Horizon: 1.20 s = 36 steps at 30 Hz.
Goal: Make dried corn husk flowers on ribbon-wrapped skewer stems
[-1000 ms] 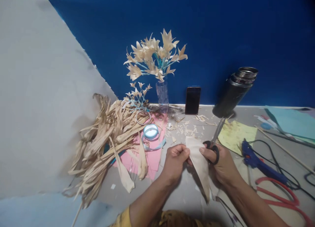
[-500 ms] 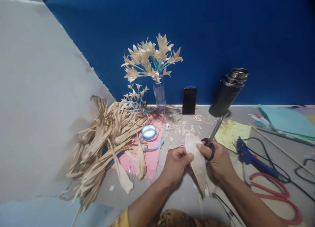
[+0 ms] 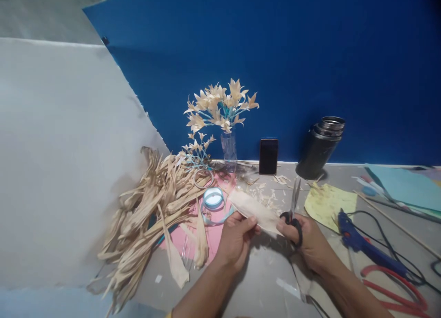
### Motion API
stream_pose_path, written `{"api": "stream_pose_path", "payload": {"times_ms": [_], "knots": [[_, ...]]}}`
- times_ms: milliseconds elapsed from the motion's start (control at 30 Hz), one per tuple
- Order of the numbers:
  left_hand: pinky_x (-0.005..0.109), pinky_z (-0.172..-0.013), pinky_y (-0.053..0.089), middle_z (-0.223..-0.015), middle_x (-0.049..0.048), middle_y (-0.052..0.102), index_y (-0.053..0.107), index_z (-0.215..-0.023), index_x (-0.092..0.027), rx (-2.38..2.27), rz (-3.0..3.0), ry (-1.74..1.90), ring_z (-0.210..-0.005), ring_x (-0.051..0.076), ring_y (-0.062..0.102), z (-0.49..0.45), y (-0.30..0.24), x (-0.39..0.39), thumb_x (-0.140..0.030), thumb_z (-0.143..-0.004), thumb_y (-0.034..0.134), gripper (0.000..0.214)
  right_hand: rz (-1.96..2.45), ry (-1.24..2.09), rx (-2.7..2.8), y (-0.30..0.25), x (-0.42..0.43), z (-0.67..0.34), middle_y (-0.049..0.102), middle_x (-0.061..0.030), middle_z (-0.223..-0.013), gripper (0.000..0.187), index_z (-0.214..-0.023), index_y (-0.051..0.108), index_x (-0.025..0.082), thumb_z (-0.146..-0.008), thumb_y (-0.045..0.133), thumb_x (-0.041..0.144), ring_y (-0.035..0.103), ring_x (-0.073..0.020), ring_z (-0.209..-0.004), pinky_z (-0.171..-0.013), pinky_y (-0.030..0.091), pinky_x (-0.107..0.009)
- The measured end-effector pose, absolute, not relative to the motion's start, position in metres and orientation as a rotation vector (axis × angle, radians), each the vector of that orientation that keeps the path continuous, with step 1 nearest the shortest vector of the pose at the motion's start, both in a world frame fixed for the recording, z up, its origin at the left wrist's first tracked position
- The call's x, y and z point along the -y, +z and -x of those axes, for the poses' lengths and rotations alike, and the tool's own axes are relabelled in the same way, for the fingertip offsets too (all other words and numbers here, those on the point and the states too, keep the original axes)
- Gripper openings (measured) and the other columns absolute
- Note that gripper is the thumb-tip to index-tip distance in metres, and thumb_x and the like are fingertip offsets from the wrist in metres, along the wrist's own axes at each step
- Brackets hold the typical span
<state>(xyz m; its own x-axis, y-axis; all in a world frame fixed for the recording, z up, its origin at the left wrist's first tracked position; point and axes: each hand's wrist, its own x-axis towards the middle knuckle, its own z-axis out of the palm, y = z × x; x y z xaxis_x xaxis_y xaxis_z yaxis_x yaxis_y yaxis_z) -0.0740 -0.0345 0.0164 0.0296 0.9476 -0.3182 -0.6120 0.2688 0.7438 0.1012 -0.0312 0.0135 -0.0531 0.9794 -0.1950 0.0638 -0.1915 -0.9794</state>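
Note:
My left hand [image 3: 236,237] pinches the near side of a pale dried corn husk piece [image 3: 253,208], which lies nearly level between both hands. My right hand [image 3: 306,240] grips black-handled scissors [image 3: 294,212], blades pointing up and away, while its fingertips also press the husk's right end. Both hands hover just above the grey tabletop [image 3: 262,286], in front of a scatter of small husk trimmings [image 3: 267,194].
A heap of dried husks [image 3: 151,212] lies at left on pink paper [image 3: 213,226] beside a blue ribbon roll [image 3: 212,197]. Husk flowers in a vase [image 3: 223,120], a phone [image 3: 268,156] and a dark flask [image 3: 320,148] stand by the blue wall. A blue glue gun [image 3: 361,244], red-handled scissors [image 3: 396,286] and yellow paper [image 3: 329,203] lie at right.
The husk piece has swung from hanging down toward me to lying nearly level, its tip now pointing left. The scissors stand more upright. The camera view tilted upward.

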Motion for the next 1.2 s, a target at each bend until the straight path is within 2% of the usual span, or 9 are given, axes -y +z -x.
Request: {"api": "stream_pose_path", "payload": {"times_ms": [67,200,300,400,533,667,867,1033,1200], "knots": [[0.022,-0.056,0.048,-0.07,0.0024,0.069,0.072,-0.083,-0.012,-0.894,-0.423,1.231,-0.058,0.011,0.06,0.081,0.019,0.035,-0.027,-0.055,0.093,0.038,1.35,1.392,1.225,0.014,0.029,-0.106,0.048,0.0039,-0.057,0.036,-0.064,0.059,0.018,-0.062,0.08,0.048,0.039,-0.0124,-0.056,-0.053,0.032,-0.026],[0.023,-0.05,0.049,-0.068,0.005,0.069,0.068,-0.073,-0.01,-0.902,-0.456,1.183,-0.054,0.012,0.061,0.099,0.021,0.032,-0.031,-0.061,0.091,0.034,1.346,1.366,1.306,0.015,0.025,-0.113,0.054,0.0024,-0.058,0.03,-0.067,0.065,0.018,-0.062,0.08,0.044,0.045,-0.0145,-0.057,-0.054,0.037,-0.027],[0.021,-0.05,0.051,-0.069,0.0037,0.07,0.069,-0.081,-0.01,-0.896,-0.424,1.327,-0.052,0.011,0.061,0.109,0.024,0.025,-0.026,-0.063,0.091,0.032,1.419,1.133,1.172,0.016,0.022,-0.119,0.067,-0.0037,-0.072,0.03,-0.078,0.071,0.018,-0.068,0.078,0.046,0.056,-0.0199,-0.067,-0.062,0.045,-0.03],[0.02,-0.056,0.055,-0.077,0.0025,0.072,0.068,-0.086,-0.012,-0.832,-0.299,1.533,-0.058,0.01,0.063,0.114,0.028,0.019,-0.019,-0.067,0.089,0.029,1.405,0.948,1.01,0.016,0.021,-0.122,0.072,-0.0083,-0.086,0.04,-0.087,0.073,0.018,-0.073,0.074,0.056,0.059,-0.0218,-0.072,-0.063,0.047,-0.031],[0.022,-0.058,0.057,-0.077,0.0033,0.071,0.065,-0.085,-0.012,-0.772,-0.13,1.576,-0.059,0.011,0.065,0.113,0.032,0.019,-0.008,-0.079,0.077,0.014,1.32,1.216,1.239,0.018,0.029,-0.109,0.069,-0.0069,-0.073,0.05,-0.078,0.07,0.017,-0.072,0.07,0.066,0.058,-0.0192,-0.062,-0.057,0.044,-0.029],[0.021,-0.053,0.057,-0.073,0.0041,0.07,0.064,-0.085,-0.011,-0.818,0.012,1.544,-0.054,0.011,0.064,0.104,0.032,0.024,-0.004,-0.09,0.062,0.009,1.137,1.604,1.466,0.017,0.041,-0.088,0.068,-0.0049,-0.07,0.045,-0.082,0.066,0.017,-0.074,0.07,0.061,0.06,-0.0188,-0.062,-0.059,0.044,-0.028],[0.021,-0.051,0.056,-0.067,0.0038,0.068,0.064,-0.08,-0.011,-0.847,0.028,1.454,-0.052,0.011,0.064,0.091,0.029,0.027,-0.005,-0.091,0.061,0.013,1.138,1.564,1.565,0.013,0.041,-0.085,0.067,-0.0053,-0.07,0.045,-0.077,0.062,0.017,-0.081,0.062,0.062,0.055,-0.0166,-0.064,-0.061,0.041,-0.027],[0.022,-0.049,0.056,-0.069,0.0051,0.07,0.066,-0.081,-0.01,-0.868,0.001,1.453,-0.051,0.012,0.064,0.091,0.027,0.026,-0.003,-0.089,0.062,0.012,1.175,1.565,1.503,0.009,0.039,-0.088,0.064,-0.0051,-0.067,0.053,-0.072,0.06,0.017,-0.079,0.061,0.07,0.052,-0.016,-0.062,-0.057,0.038,-0.026],[0.022,-0.051,0.057,-0.073,0.0058,0.072,0.068,-0.081,-0.01,-0.859,-0.065,1.45,-0.053,0.012,0.064,0.091,0.025,0.026,-0.003,-0.084,0.069,0.008,1.181,1.54,1.493,0.008,0.038,-0.089,0.063,-0.0046,-0.065,0.049,-0.069,0.059,0.018,-0.079,0.063,0.066,0.05,-0.0153,-0.061,-0.055,0.036,-0.026]]}}
